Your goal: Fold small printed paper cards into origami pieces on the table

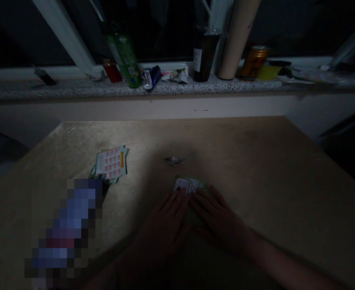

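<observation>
A small printed piece of paper (pixel 192 183) in green, white and red lies on the table, its near part covered by my fingers. My left hand (pixel 168 219) rests on its left side, fingers stretched out and lying flat. From the right, my right hand (pixel 218 211) presses on the paper's near edge, fingers extended as well. The fingertips of both hands almost meet. Just beyond them lies a small folded paper diamond (pixel 174 160), touched by neither hand. A stack of printed paper sheets (pixel 111 163) sits further left.
A blurred-out bluish object (pixel 75 213) lies at the left of the wooden table (pixel 250 153). Along the granite sill (pixel 171 88) stand a green bottle (pixel 126 60), a red jar (pixel 111 71), a dark cup (pixel 204 60), a tube (pixel 238 40), an orange can (pixel 254 63) and crumpled wrappers (pixel 153 76).
</observation>
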Motion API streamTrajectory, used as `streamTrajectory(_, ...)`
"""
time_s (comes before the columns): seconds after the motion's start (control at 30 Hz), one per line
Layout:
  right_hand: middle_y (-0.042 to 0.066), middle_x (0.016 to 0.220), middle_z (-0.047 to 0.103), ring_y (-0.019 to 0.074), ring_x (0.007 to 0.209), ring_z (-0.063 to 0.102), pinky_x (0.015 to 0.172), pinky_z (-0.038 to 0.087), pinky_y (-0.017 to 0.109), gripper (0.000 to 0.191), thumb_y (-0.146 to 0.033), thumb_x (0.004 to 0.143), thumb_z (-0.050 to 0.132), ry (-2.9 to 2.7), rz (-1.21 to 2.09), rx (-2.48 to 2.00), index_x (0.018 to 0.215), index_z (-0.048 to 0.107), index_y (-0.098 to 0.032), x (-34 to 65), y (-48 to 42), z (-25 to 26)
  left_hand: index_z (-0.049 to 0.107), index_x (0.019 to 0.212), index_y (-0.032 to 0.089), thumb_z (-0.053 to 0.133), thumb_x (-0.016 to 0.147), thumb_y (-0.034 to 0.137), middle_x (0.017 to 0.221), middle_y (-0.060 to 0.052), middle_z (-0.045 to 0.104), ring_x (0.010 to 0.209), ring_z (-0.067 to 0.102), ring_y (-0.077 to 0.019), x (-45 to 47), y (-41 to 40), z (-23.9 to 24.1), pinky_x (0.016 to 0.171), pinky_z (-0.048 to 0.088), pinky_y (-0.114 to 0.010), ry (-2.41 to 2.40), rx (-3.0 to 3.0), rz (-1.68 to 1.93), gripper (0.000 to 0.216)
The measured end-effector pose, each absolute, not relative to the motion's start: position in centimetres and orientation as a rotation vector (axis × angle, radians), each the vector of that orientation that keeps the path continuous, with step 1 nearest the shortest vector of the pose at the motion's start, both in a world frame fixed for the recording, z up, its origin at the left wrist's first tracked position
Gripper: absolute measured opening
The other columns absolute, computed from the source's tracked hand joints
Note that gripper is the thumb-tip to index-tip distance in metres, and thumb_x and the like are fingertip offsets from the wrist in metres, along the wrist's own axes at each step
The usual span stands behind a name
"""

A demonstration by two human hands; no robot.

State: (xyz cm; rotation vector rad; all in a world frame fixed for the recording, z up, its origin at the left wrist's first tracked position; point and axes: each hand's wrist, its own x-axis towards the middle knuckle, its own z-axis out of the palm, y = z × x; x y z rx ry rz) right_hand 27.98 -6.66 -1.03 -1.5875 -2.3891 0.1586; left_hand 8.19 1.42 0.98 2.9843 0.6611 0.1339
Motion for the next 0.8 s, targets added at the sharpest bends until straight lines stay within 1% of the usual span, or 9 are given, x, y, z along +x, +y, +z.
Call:
streamTrajectory(0.07, 0.009, 0.140, 0.044, 0.0245, 0.131, 0.036, 0.112, 0.017, 0.053, 0.060, -0.036, 0.090, 0.047, -2.380, 0.141, -1.584, 0.143, 0.026, -0.017, 27.9, -6.8, -1.1, 0.026, 0.143, 0.010, 0.040, 0.093, 0.038, 0.149, -0.012, 0.026, 0.138, 0.020, -0.0238, 8.5, 1.5, 0.5, 0.112, 0.024, -0.040, 0.640, 2.953, 0.107, 0.059)
streamTrajectory(0.2, 0.006, 0.136, 0.049, 0.0227, 0.130, 0.037, 0.112, 0.013, 0.054, 0.057, -0.029, 0.090, 0.046, -2.367, 0.121, -1.547, 0.143, 0.026, -0.021, 28.4, -6.7, -1.3, 0.021, 0.144, 0.009, 0.040, 0.092, 0.042, 0.151, -0.012, 0.020, 0.139, 0.015, -0.0224, 8.4, 2.4, 0.3, 0.113, 0.019, -0.040, 0.589, 2.920, 0.059, 0.065)
streamTrajectory(0.27, 0.007, 0.139, 0.045, 0.0237, 0.133, 0.033, 0.112, 0.012, 0.056, 0.057, -0.027, 0.089, 0.047, -2.364, 0.090, -1.542, 0.142, 0.028, -0.022, 29.0, -6.3, -1.3, 0.021, 0.144, 0.009, 0.041, 0.091, 0.042, 0.152, -0.012, 0.019, 0.139, 0.013, -0.0220, 8.3, 2.7, 0.4, 0.113, 0.017, -0.040, 0.572, 2.914, 0.030, 0.065)
streamTrajectory(0.33, 0.010, 0.145, 0.036, 0.0268, 0.136, 0.027, 0.110, 0.010, 0.059, 0.061, -0.031, 0.087, 0.050, -2.377, 0.060, -1.562, 0.142, 0.028, -0.020, 29.8, -5.7, -1.2, 0.022, 0.143, 0.009, 0.040, 0.091, 0.043, 0.151, -0.012, 0.020, 0.140, 0.012, -0.0218, 8.2, 2.9, 0.6, 0.114, 0.014, -0.041, 0.557, 2.910, 0.002, 0.065)
streamTrajectory(0.37, 0.011, 0.146, 0.033, 0.0274, 0.137, 0.024, 0.110, 0.010, 0.059, 0.062, -0.033, 0.086, 0.051, -2.384, 0.068, -1.580, 0.142, 0.028, -0.019, 30.2, -5.5, -1.1, 0.024, 0.143, 0.009, 0.040, 0.091, 0.045, 0.151, -0.012, 0.022, 0.140, 0.013, -0.0217, 8.3, 2.9, 0.6, 0.114, 0.012, -0.042, 0.552, 2.907, -0.006, 0.065)
streamTrajectory(0.47, 0.011, 0.147, 0.032, 0.0267, 0.137, 0.022, 0.111, 0.009, 0.058, 0.064, -0.035, 0.086, 0.051, -2.399, 0.138, -1.623, 0.142, 0.029, -0.016, 30.9, -5.0, -0.6, 0.028, 0.141, 0.009, 0.040, 0.091, 0.048, 0.149, -0.012, 0.026, 0.139, 0.016, -0.0223, 8.3, 2.9, 0.7, 0.114, 0.010, -0.042, 0.563, 2.895, -0.013, 0.064)
streamTrajectory(0.53, 0.010, 0.145, 0.035, 0.0260, 0.137, 0.023, 0.111, 0.007, 0.058, 0.061, -0.036, 0.086, 0.050, -2.405, 0.167, -1.618, 0.140, 0.032, -0.015, 31.0, -4.9, -0.4, 0.029, 0.141, 0.010, 0.041, 0.091, 0.048, 0.149, -0.012, 0.027, 0.139, 0.018, -0.0233, 8.3, 3.0, 0.7, 0.114, 0.011, -0.043, 0.581, 2.888, -0.009, 0.064)
streamTrajectory(0.67, 0.008, 0.138, 0.047, 0.0255, 0.135, 0.030, 0.112, 0.001, 0.057, 0.048, -0.034, 0.087, 0.050, -2.368, 0.123, -1.579, 0.132, 0.045, -0.017, 30.6, -5.3, -0.5, 0.025, 0.143, 0.013, 0.043, 0.090, 0.049, 0.150, -0.012, 0.024, 0.138, 0.018, -0.0255, 8.3, 3.0, 0.6, 0.113, 0.015, -0.045, 0.635, 2.880, 0.027, 0.067)
streamTrajectory(0.8, 0.005, 0.131, 0.055, 0.0244, 0.131, 0.037, 0.113, 0.001, 0.055, 0.040, -0.030, 0.088, 0.049, -2.346, 0.045, -1.548, 0.126, 0.051, -0.019, 30.2, -5.7, -0.9, 0.027, 0.142, 0.015, 0.046, 0.089, 0.048, 0.150, -0.012, 0.025, 0.138, 0.020, -0.0278, 8.3, 3.2, 0.5, 0.112, 0.019, -0.046, 0.669, 2.877, 0.064, 0.066)
